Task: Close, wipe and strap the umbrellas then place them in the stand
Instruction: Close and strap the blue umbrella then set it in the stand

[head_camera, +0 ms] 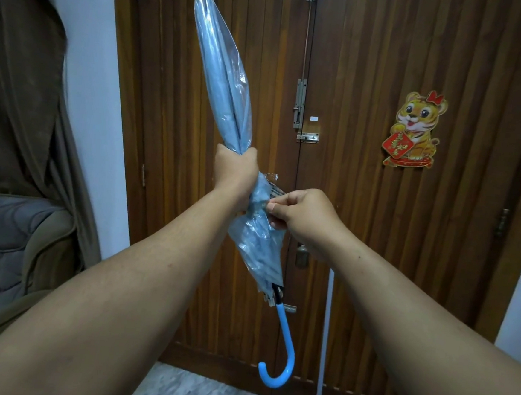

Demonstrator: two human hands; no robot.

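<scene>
A closed light-blue umbrella [225, 79] with a clear plastic canopy hangs in front of me, tip up and tilted left, its blue hooked handle [283, 348] at the bottom. My left hand [234, 172] grips the folded canopy around its middle. Just below and to the right, my right hand [301, 214] pinches a bit of the loose canopy, possibly the strap, between thumb and fingers. The lower canopy is bunched and crumpled. No stand or cloth is in view.
A dark wooden double door [361, 205] with bolts and a tiger decoration [414, 131] fills the background. A brown curtain [22, 85] and a grey cushioned chair [9, 249] stand at the left. A thin white pole [324, 342] leans against the door.
</scene>
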